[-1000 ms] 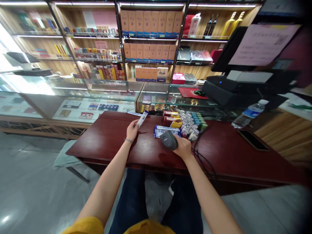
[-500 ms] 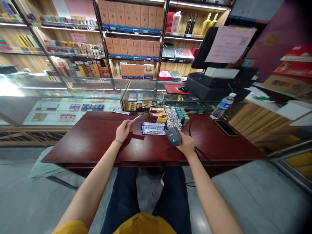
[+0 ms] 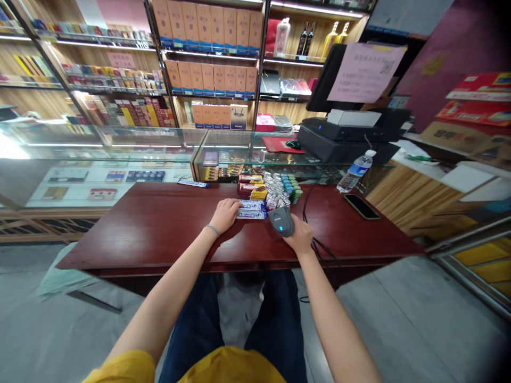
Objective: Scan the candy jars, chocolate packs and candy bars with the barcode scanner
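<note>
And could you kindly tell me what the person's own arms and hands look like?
Both hands are ungloved. The left hand has a thin grey band at its wrist; none shows at the right hand. A yellow sleeve covers the upper left arm; no sleeve shows on the right arm.

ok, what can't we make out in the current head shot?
All in the head view:
Left hand: whether it grips or merely touches the blue-and-white packets; the hand itself hides the contact.
Right hand: exact finger placement, mostly hidden by the scanner.
Packet lettering: too small.
Pink sheet: smaller text blurred.
Shelves: top cut off by the upper frame edge.
</note>
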Demonstrator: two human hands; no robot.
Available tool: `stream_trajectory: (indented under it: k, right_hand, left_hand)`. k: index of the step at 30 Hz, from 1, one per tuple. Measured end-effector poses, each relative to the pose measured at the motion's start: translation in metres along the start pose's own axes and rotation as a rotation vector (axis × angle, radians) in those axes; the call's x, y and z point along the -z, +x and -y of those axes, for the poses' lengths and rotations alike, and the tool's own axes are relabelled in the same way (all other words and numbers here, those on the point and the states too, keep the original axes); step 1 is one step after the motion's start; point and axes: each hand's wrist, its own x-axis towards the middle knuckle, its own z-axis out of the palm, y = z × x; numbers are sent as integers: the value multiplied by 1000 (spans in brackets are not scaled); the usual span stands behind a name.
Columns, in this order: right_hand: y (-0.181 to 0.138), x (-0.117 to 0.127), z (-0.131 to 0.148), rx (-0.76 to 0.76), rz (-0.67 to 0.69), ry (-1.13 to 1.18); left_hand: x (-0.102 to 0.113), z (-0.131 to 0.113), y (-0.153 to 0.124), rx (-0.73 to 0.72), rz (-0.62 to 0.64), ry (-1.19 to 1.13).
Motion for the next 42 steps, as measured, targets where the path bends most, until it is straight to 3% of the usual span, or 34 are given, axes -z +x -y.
stream_trajectory:
  k: [15, 21, 27, 33, 42]
  right_hand:
    - [-3, -5, 1, -34, 8, 6]
    - [1, -2, 3, 1, 6, 7]
    - [2, -7, 5, 50, 37, 8]
    - [13, -19, 21, 41, 95, 15]
    - [32, -45, 65, 130, 46, 65]
  left_hand:
    - [-17, 4, -2, -27, 54, -2]
    - [-15, 4, -4, -26, 10, -31]
    - [-2, 9, -13, 89, -93, -46]
    - [25, 39, -36, 168, -110, -5]
    - [58, 114, -65, 311, -123, 99]
